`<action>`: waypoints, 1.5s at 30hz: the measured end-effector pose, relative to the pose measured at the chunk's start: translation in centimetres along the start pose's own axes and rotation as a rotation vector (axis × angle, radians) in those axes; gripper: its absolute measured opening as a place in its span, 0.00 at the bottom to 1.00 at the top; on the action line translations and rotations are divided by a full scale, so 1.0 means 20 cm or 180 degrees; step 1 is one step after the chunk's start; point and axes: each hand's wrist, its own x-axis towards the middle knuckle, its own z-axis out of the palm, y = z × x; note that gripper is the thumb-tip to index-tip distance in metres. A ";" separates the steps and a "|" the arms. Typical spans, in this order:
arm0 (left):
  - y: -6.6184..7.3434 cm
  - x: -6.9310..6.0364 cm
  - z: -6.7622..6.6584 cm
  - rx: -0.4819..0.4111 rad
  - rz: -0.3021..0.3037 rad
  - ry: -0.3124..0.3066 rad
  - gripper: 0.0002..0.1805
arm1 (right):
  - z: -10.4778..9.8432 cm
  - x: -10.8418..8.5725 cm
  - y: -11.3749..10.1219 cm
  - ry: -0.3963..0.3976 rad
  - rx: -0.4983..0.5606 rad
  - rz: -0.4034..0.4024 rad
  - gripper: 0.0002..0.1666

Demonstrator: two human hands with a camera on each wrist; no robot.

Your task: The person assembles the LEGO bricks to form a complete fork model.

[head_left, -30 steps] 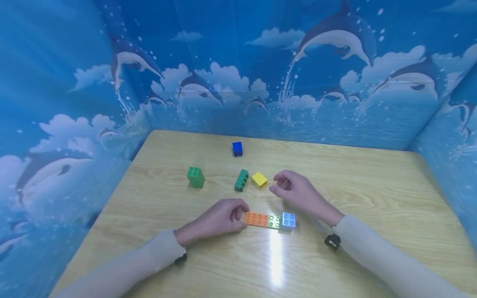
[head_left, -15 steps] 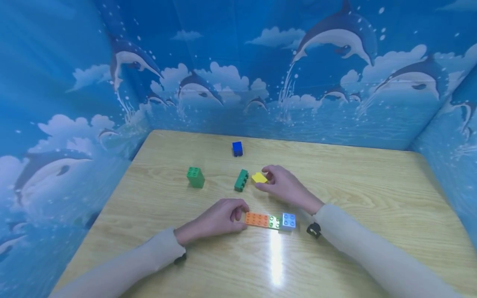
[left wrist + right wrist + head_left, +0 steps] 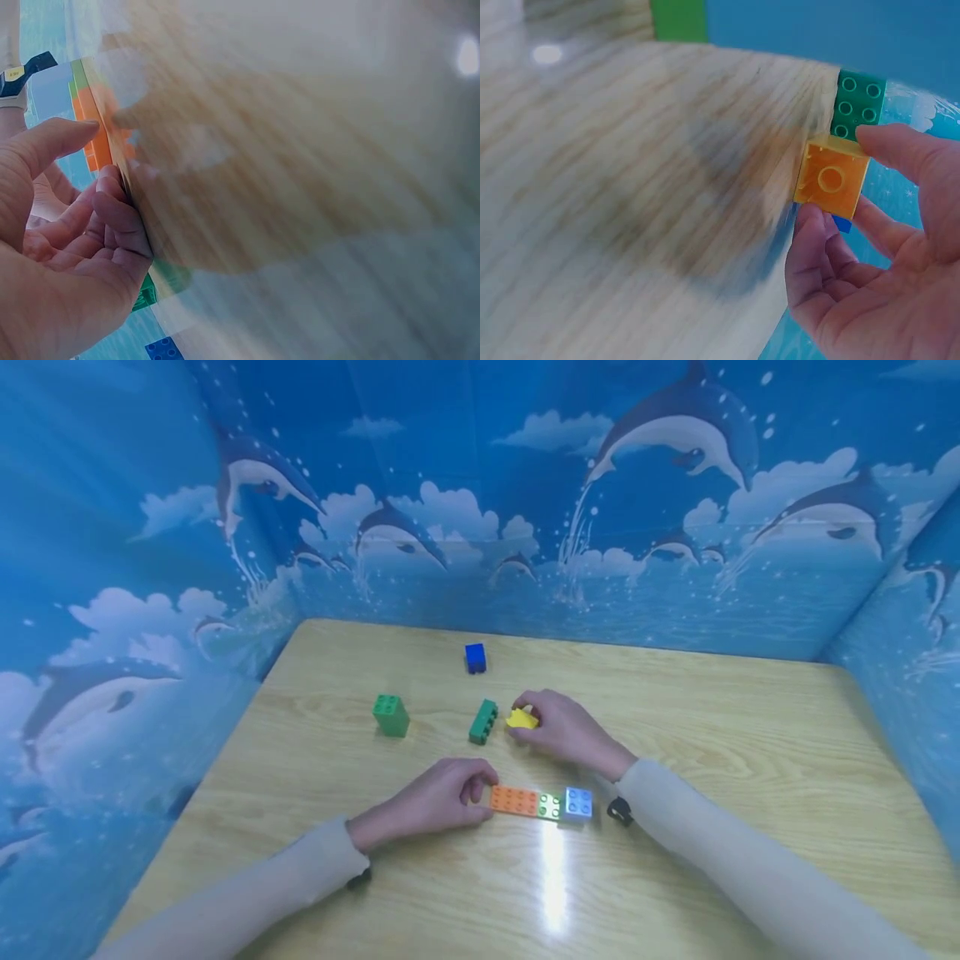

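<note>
In the head view my left hand [image 3: 446, 797] rests on the wooden table, thumb and index finger at either side of the left end of the orange toy brick [image 3: 513, 800]. That brick lines up with a light green brick [image 3: 549, 807] and a light blue brick [image 3: 578, 803]. Farther back, my right hand [image 3: 566, 731] pinches a yellow brick [image 3: 522, 718] between thumb and fingers. The right wrist view shows the hollow underside of this yellow brick [image 3: 831, 178]. Just left of it lies a dark green brick [image 3: 483, 722] on its side, studs facing right.
A taller green block [image 3: 392, 716] stands at the left of the wooden table [image 3: 712, 718]. Near the back edge sits a dark blue brick [image 3: 476, 658]. Blue dolphin-print curtains [image 3: 480, 560] surround the table's back and sides.
My right hand has moved left to the yellow brick and its thumb and fingers have closed on it. The left hand and the brick row have stayed put.
</note>
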 end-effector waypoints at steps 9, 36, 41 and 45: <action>0.01 0.00 0.00 0.0042 0.0013 0.0023 0.22 | -0.04 -0.05 0.02 0.0018 0.0004 0.0233 0.22; 0.01 0.00 0.00 0.0052 0.0024 0.0026 0.21 | -0.05 -0.29 0.11 0.0358 0.0739 -0.0139 0.20; 0.01 0.01 0.01 0.0069 -0.0014 0.0028 0.21 | -0.04 -0.34 0.10 0.0335 0.0803 -0.0192 0.17; 0.01 0.01 0.01 0.0059 -0.0018 0.0023 0.21 | -0.03 -0.38 0.09 0.0303 0.0809 -0.0206 0.15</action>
